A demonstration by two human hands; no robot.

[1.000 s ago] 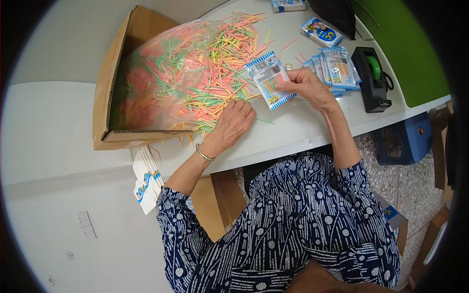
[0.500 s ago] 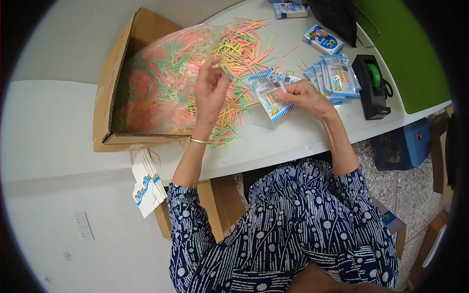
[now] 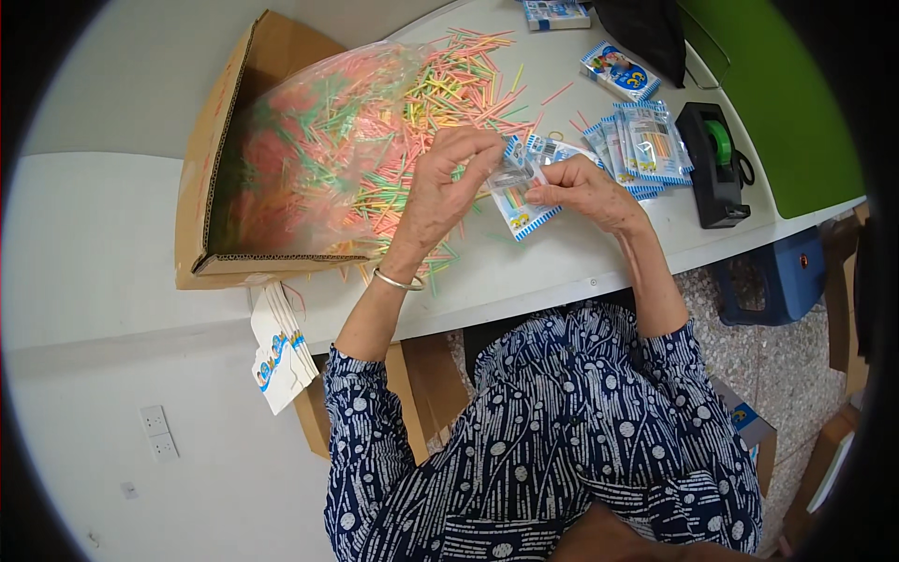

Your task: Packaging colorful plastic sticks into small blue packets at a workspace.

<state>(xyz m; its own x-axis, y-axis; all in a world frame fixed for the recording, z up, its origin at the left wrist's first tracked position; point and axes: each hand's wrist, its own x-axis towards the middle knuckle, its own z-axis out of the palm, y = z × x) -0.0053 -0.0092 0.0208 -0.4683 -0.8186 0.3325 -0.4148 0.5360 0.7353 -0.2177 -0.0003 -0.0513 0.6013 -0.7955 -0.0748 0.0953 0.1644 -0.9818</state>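
Left hand (image 3: 448,187): fingertips pinched at the mouth of a small clear plastic packet with blue-and-white printed edge (image 3: 517,192), apparently feeding sticks in. Right hand (image 3: 582,192): closed on the packet's other side, above the white tabletop (image 3: 524,272). Adjacent: loose pile of thin multicoloured plastic sticks (image 3: 440,103); cardboard box (image 3: 220,159); stack of filled packets (image 3: 646,145); black tape dispenser (image 3: 714,164).

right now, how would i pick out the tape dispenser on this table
Start at the white table and go to its right end, beside the green panel. The tape dispenser stands there, just right of the pile of filled blue-edged packets. It is the only black, blocky thing there, with a green roll in it.
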